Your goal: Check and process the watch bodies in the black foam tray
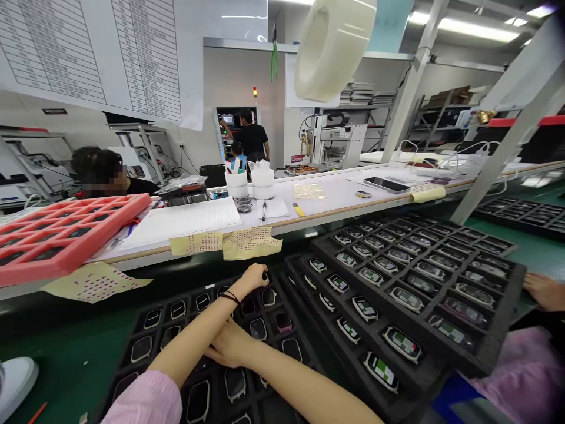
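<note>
My left hand [255, 277] is over the far edge of a black foam tray, its fingers closed on a small dark thing that looks like a watch, mostly covered by the fingers. My right hand [232, 343] lies lower over the same tray, passing beneath my left forearm. Its fingertips are largely hidden there, so what it touches does not show. Square-faced watches with dark screens sit in the slots of this tray [141, 374], among them a pale-rimmed watch [198, 400] near the front and a pinkish watch [283, 322] at the right.
To the right, stacked black trays [507, 318] hold watches with lit green-and-white screens. Another person's hand [545, 290] rests by their right edge. A shelf [282, 222] crosses ahead, bearing a red foam tray [132, 206], papers and a phone [386, 185]. A tape roll [371, 35] hangs above.
</note>
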The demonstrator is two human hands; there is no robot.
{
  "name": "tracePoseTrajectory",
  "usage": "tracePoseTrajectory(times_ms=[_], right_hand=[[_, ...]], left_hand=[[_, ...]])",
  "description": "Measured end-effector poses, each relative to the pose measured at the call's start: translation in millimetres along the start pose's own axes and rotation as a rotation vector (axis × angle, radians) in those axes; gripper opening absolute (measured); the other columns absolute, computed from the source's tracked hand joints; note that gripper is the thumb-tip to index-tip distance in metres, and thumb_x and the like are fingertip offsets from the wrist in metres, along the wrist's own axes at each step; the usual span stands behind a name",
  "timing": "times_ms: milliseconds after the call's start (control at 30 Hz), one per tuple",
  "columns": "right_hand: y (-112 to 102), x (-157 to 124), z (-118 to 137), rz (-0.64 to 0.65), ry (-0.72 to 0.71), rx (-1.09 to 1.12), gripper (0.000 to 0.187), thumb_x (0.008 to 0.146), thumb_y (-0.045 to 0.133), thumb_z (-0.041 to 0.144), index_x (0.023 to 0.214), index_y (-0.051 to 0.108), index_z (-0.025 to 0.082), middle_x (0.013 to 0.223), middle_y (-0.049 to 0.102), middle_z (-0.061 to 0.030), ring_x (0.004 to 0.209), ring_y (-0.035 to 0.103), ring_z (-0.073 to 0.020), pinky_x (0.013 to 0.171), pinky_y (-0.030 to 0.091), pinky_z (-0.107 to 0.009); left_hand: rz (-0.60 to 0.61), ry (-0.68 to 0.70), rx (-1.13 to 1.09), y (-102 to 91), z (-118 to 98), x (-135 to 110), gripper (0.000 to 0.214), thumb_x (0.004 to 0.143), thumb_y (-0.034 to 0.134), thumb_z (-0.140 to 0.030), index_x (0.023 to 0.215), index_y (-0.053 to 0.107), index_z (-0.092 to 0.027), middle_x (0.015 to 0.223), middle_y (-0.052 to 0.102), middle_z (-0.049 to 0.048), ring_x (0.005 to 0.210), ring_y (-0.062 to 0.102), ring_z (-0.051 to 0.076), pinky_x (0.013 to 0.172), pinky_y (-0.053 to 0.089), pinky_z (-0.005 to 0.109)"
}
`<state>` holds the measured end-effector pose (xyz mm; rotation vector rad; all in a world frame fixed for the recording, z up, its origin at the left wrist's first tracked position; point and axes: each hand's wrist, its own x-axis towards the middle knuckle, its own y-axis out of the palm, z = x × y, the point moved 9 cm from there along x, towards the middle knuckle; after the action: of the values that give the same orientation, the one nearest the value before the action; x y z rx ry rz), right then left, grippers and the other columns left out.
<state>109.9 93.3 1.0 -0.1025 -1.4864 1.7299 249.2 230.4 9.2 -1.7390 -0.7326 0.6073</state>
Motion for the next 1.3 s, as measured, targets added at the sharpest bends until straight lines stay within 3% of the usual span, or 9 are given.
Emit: tracePoseTrajectory(times_ms=[133, 300, 400, 533, 700, 933, 1100, 1200, 1300], right_hand=[[-1.4, 0.4, 0.1, 0.0, 0.013, -0.053, 0.045, 0.094, 0.043, 0.04, 0.129, 0.046, 0.012, 0.136, 0.05, -0.0164, 0.13, 0.038, -0.0285, 0.105, 0.032, -0.047], [-5.8, 1.1, 2.7, -0.012, 0.016, -0.073, 0.044, 0.093, 0.044, 0.042, 0.129, 0.047, 0.015, 0.137, 0.048, -0.0152, 0.128, 0.041, -0.0273, 0.106, 0.032, -0.046], [-5.0, 1.3, 4.6, 0.004, -0.005, -0.059, 0.044, 0.094, 0.042, 0.04, 0.129, 0.046, 0.014, 0.138, 0.048, -0.0143, 0.128, 0.041, -0.0264, 0.106, 0.032, -0.044], [0.6, 1.3, 2.8, 0.051, -0.006, -0.02, 0.044, 0.095, 0.043, 0.037, 0.131, 0.045, 0.013, 0.137, 0.051, -0.0137, 0.128, 0.043, -0.0264, 0.104, 0.034, -0.042], [2.2, 1.8, 6.1, 0.056, -0.06, 0.016, 0.044, 0.095, 0.041, 0.033, 0.131, 0.045, 0.008, 0.133, 0.054, -0.0165, 0.125, 0.046, -0.0266, 0.102, 0.036, -0.04], [-3.1, 2.4, 10.8, 0.023, -0.058, -0.076, 0.036, 0.094, 0.044, 0.035, 0.123, 0.053, 0.015, 0.131, 0.054, -0.0129, 0.123, 0.045, -0.0256, 0.103, 0.034, -0.04], [-7.6, 3.6, 18.5, -0.018, -0.137, -0.147, 0.029, 0.093, 0.047, 0.033, 0.112, 0.061, 0.015, 0.11, 0.064, -0.0114, 0.107, 0.054, -0.0228, 0.096, 0.039, -0.036], [-2.7, 0.0, 39.7, -0.029, -0.318, -0.221, 0.026, 0.091, 0.046, 0.029, 0.086, 0.066, 0.015, 0.076, 0.067, -0.0057, 0.074, 0.06, -0.0187, 0.074, 0.047, -0.032], [6.9, -9.8, 69.2, -0.081, -0.541, -0.264, 0.035, 0.09, 0.045, 0.033, 0.063, 0.06, 0.017, 0.05, 0.053, 0.0017, 0.047, 0.05, -0.0132, 0.051, 0.041, -0.027]], left_hand=[[-0.018, 0.062, -0.009, -9.6, 4.6, -7.0, 0.029, 0.071, 0.073, -0.025, 0.098, 0.067, -0.017, 0.088, 0.069, 0.0039, 0.083, 0.064, 0.019, 0.078, 0.048, 0.029], [-0.104, 0.141, -0.008, -31.5, -5.2, -31.3, 0.04, 0.077, 0.065, -0.037, 0.113, 0.062, -0.02, 0.096, 0.069, 0.0051, 0.091, 0.063, 0.022, 0.08, 0.045, 0.027], [-0.033, 0.253, -0.005, -24.2, -25.8, -43.1, 0.037, 0.075, 0.068, -0.037, 0.109, 0.065, -0.023, 0.096, 0.069, 0.0032, 0.089, 0.063, 0.021, 0.079, 0.045, 0.025], [0.089, 0.33, 0.024, -0.4, -42.9, -48.1, 0.041, 0.064, 0.074, -0.018, 0.105, 0.068, -0.023, 0.095, 0.07, 0.0044, 0.088, 0.063, 0.023, 0.075, 0.046, 0.025], [0.09, 0.317, 0.059, 10.0, -43.2, -46.9, 0.045, 0.062, 0.074, -0.013, 0.104, 0.068, -0.025, 0.099, 0.068, 0.0044, 0.093, 0.061, 0.023, 0.076, 0.046, 0.026], [-0.004, 0.186, 0.113, -27.1, -20.5, -65.3, 0.051, 0.068, 0.075, -0.037, 0.114, 0.062, -0.021, 0.099, 0.068, 0.0082, 0.093, 0.061, 0.026, 0.078, 0.045, 0.03], [0.091, 0.147, 0.164, -24.4, -7.8, -80.7, 0.036, 0.061, 0.079, -0.022, 0.096, 0.07, -0.019, 0.089, 0.071, 0.008, 0.089, 0.064, 0.028, 0.073, 0.046, 0.029], [0.147, 0.147, 0.146, -11.4, -6.6, -86.4, 0.03, 0.063, 0.077, -0.018, 0.093, 0.071, -0.02, 0.093, 0.072, 0.0069, 0.089, 0.065, 0.026, 0.075, 0.046, 0.028], [0.161, 0.137, 0.115, -2.2, -8.2, -87.2, 0.031, 0.064, 0.073, -0.013, 0.093, 0.07, -0.021, 0.095, 0.072, 0.0055, 0.088, 0.066, 0.024, 0.075, 0.047, 0.027]])
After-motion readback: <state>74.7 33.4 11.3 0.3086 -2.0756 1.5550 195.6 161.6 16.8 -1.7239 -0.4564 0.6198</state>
